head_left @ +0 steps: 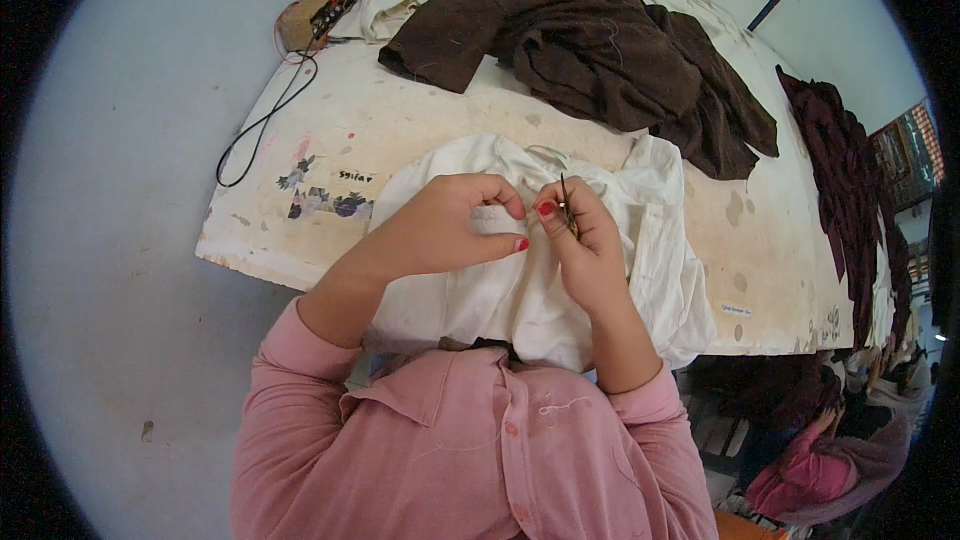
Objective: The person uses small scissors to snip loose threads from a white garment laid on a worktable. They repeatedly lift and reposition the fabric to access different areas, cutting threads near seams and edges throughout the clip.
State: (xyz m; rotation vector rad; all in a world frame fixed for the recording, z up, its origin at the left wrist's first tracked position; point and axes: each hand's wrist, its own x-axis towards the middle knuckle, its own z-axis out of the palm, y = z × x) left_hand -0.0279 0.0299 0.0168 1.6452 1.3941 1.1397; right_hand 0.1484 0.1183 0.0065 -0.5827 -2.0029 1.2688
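A white garment (490,310) lies bunched across the table's near edge and against my body. Over it, my left hand (455,225) curves inward, thumb and forefinger apart, with nothing visible between them. Its fingertips come close to the right thumb; whether they touch I cannot tell. My right hand (590,240) is closed around small thread snips (570,215), whose dark, narrow blades point up and away from me. The palm and fingers hide part of the snips' handle.
A dark brown garment (600,50) is heaped on the pale, stained table (770,270). A wooden box (315,15) with a black cable (265,130) sits at the far left corner. Dark maroon cloth (840,180) hangs over the right edge. Another person (810,470) is at lower right.
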